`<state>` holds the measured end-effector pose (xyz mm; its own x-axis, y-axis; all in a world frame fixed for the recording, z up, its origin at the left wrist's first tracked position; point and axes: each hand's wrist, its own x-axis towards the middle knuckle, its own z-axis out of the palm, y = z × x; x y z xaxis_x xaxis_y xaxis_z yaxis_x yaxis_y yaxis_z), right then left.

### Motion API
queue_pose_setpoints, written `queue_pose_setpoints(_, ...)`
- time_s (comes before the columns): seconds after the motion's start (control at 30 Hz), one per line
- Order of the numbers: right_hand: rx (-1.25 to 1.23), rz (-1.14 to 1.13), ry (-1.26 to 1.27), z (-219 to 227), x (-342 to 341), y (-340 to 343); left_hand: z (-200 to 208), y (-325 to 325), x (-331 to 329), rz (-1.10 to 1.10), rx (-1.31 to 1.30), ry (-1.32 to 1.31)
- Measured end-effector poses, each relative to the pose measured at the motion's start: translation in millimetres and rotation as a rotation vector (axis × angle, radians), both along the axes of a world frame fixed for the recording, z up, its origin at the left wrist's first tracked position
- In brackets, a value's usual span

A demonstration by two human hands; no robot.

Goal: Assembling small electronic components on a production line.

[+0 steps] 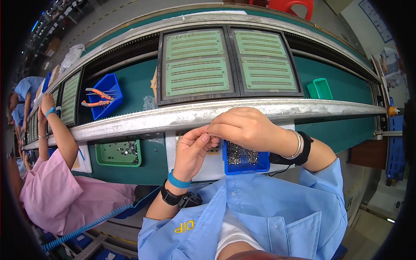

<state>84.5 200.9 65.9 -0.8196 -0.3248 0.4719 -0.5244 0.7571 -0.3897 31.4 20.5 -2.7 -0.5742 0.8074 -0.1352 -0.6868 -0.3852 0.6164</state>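
Note:
My left hand [193, 151] and my right hand [245, 128] meet in front of the metal rail [173, 121], fingertips pinched together. Whatever lies between them is too small or hidden to make out. Just below my right hand, a blue bin [247, 170] holds many small metal parts [236, 155]. It stands on a white sheet [203, 174], where more small pieces are partly covered by my left hand. Beyond the rail, green circuit boards [197, 74] with rows of slots sit in black frames [238, 65]. A few small parts stand along the top of the far left board.
At the left, a co-worker in pink [56, 190] reaches over other framed boards [69, 99]. Orange-handled pliers [100, 103] lie in a blue bin [99, 113]. A green tray [104, 160] holds scattered dark parts; a small green bin [320, 89] stands right, beyond the rail.

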Motion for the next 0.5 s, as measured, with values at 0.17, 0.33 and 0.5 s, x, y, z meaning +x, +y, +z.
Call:
queue_pose_setpoints(0.17,0.058,-0.030,0.018,7,0,-3,-3,-1,-1,-0.028,-0.012,-0.026)
queue_pose_setpoints(0.33,0.158,-0.025,-0.021,7,3,-6,-7,0,0,-0.056,0.024,-0.061)
queue_pose_setpoints(0.5,0.124,-0.029,-0.074,4,5,-10,-3,1,1,-0.037,-0.087,-0.072)
